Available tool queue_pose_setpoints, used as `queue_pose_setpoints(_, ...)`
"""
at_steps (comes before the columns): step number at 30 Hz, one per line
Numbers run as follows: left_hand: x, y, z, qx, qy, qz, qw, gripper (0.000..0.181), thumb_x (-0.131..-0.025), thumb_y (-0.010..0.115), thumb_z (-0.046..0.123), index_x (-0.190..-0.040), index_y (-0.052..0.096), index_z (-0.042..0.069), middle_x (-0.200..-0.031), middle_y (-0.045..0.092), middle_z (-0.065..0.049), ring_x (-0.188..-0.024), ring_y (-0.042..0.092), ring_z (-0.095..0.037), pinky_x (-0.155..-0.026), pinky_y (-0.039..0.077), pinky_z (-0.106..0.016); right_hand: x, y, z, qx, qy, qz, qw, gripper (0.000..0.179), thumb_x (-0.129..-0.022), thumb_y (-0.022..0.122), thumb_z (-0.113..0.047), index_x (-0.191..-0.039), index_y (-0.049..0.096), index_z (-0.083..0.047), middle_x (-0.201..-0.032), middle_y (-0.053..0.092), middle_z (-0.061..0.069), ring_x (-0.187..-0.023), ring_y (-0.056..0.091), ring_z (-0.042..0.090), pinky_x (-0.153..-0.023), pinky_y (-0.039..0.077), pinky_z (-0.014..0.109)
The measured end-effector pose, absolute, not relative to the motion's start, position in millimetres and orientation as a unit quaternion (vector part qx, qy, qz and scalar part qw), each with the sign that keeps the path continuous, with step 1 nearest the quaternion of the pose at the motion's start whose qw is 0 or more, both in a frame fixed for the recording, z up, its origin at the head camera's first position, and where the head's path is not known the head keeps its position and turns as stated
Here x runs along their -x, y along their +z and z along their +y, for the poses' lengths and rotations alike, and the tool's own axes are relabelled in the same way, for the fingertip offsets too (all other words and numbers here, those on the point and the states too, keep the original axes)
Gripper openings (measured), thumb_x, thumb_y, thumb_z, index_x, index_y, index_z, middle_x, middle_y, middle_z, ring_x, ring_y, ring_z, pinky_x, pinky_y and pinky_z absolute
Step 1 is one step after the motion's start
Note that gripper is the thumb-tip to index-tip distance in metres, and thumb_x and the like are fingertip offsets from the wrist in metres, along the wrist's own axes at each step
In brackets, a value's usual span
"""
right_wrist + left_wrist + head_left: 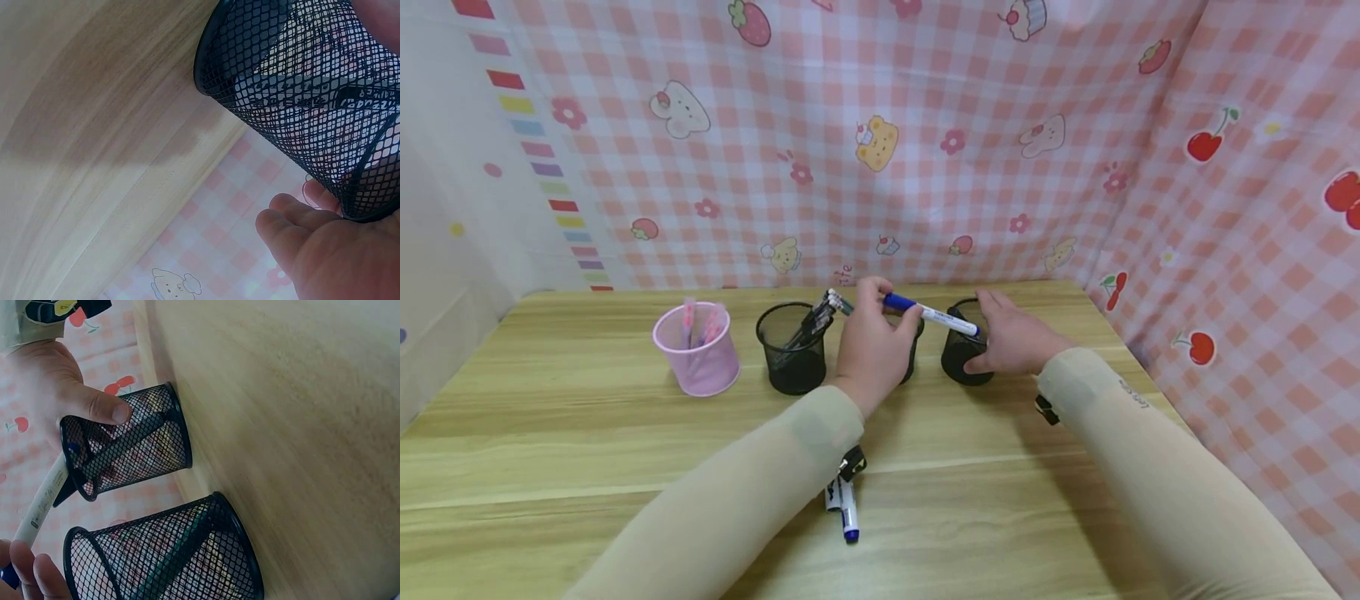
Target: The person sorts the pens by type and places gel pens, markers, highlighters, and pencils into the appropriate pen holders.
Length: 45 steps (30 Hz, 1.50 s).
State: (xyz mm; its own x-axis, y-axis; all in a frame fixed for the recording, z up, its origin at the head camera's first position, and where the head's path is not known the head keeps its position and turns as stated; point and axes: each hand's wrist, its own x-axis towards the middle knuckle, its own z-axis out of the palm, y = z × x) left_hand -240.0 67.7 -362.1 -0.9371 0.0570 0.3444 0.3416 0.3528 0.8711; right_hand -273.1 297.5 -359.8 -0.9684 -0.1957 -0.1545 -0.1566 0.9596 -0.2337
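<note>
My left hand pinches a white marker with a blue cap. The marker slants, its far end at the mouth of the right-hand black mesh pen cup. My right hand grips that cup around its side, thumb in front and fingers behind. Through the mesh in the right wrist view, a dark printed marker shows inside. Partly hidden behind my left hand stands another black mesh pen cup; a green stick-like item is visible through its wall in the left wrist view.
Further left stand a black mesh cup of black pens and a pink cup with pink pens. White markers lie on the wooden table near my left forearm, partly covered. A checked cloth hangs behind.
</note>
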Motion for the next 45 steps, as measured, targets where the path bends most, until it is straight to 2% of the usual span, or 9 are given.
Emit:
queue_pose_setpoints(3, 241, -363, 70, 0.126, -0.534, -0.823, 0.147, 0.040, -0.104, 0.069, 0.027, -0.132, 0.045, 0.011, -0.109, 0.075, -0.011, -0.067, 0.061, -0.017, -0.062, 0.050, -0.031, 273, -360, 297, 0.089, -0.107, 0.986, 0.090, 0.129, -0.084, 0.089, -0.042, -0.167, 0.001, 0.003, -0.175, 0.009, 0.026, -0.159, 0.023, 0.046, -0.126, 0.030, 0.061)
queue_pose_setpoints(7, 242, -364, 73, 0.129, -0.516, -0.831, 0.163, 0.040, -0.103, 0.069, 0.027, -0.132, 0.047, 0.010, -0.113, 0.078, -0.013, -0.073, 0.068, -0.021, -0.064, 0.050, -0.033, 273, -360, 297, 0.091, -0.105, 0.986, 0.090, 0.129, -0.084, 0.089, -0.042, -0.167, 0.001, 0.003, -0.175, 0.009, 0.026, -0.159, 0.023, 0.046, -0.126, 0.030, 0.061)
queue_pose_setpoints(11, 242, -364, 75, 0.128, -0.505, -0.839, 0.156, 0.040, -0.104, 0.069, 0.028, -0.134, 0.048, 0.011, -0.117, 0.078, -0.013, -0.083, 0.074, -0.023, -0.065, 0.051, -0.034, 272, -360, 298, 0.094, -0.106, 0.986, 0.089, 0.128, -0.084, 0.089, -0.041, -0.167, 0.000, 0.003, -0.175, 0.009, 0.027, -0.159, 0.023, 0.046, -0.126, 0.030, 0.061)
queue_pose_setpoints(18, 241, -364, 79, 0.124, -0.503, -0.845, 0.128, 0.039, -0.105, 0.067, 0.028, -0.136, 0.049, 0.012, -0.122, 0.077, -0.011, -0.099, 0.076, -0.025, -0.077, 0.058, -0.038, 272, -360, 298, 0.096, -0.108, 0.986, 0.089, 0.129, -0.084, 0.089, -0.041, -0.166, 0.000, 0.004, -0.175, 0.008, 0.027, -0.160, 0.021, 0.046, -0.128, 0.027, 0.060)
queue_pose_setpoints(30, 238, -365, 86, 0.141, -0.478, -0.858, 0.121, 0.032, -0.106, 0.064, 0.027, -0.133, 0.054, 0.011, -0.118, 0.077, -0.008, -0.094, 0.074, -0.022, -0.073, 0.055, -0.034, 272, -359, 298, 0.092, -0.110, 0.986, 0.089, 0.128, -0.085, 0.089, -0.040, -0.167, 0.000, 0.003, -0.174, 0.009, 0.027, -0.159, 0.023, 0.046, -0.127, 0.029, 0.060)
queue_pose_setpoints(37, 236, -365, 89, 0.136, -0.464, -0.868, 0.114, 0.029, -0.107, 0.063, 0.028, -0.131, 0.059, 0.012, -0.120, 0.079, -0.008, -0.101, 0.077, -0.023, -0.081, 0.060, -0.040, 272, -359, 297, 0.092, -0.110, 0.986, 0.086, 0.127, -0.085, 0.088, -0.040, -0.166, 0.001, 0.004, -0.174, 0.010, 0.027, -0.158, 0.024, 0.046, -0.127, 0.029, 0.060)
queue_pose_setpoints(45, 235, -365, 92, 0.146, -0.450, -0.874, 0.109, 0.027, -0.108, 0.061, 0.028, -0.130, 0.062, 0.013, -0.117, 0.079, -0.006, -0.097, 0.076, -0.022, -0.081, 0.060, -0.039, 272, -359, 297, 0.091, -0.111, 0.986, 0.087, 0.127, -0.085, 0.088, -0.039, -0.166, 0.001, 0.004, -0.174, 0.009, 0.028, -0.158, 0.024, 0.047, -0.127, 0.028, 0.060)
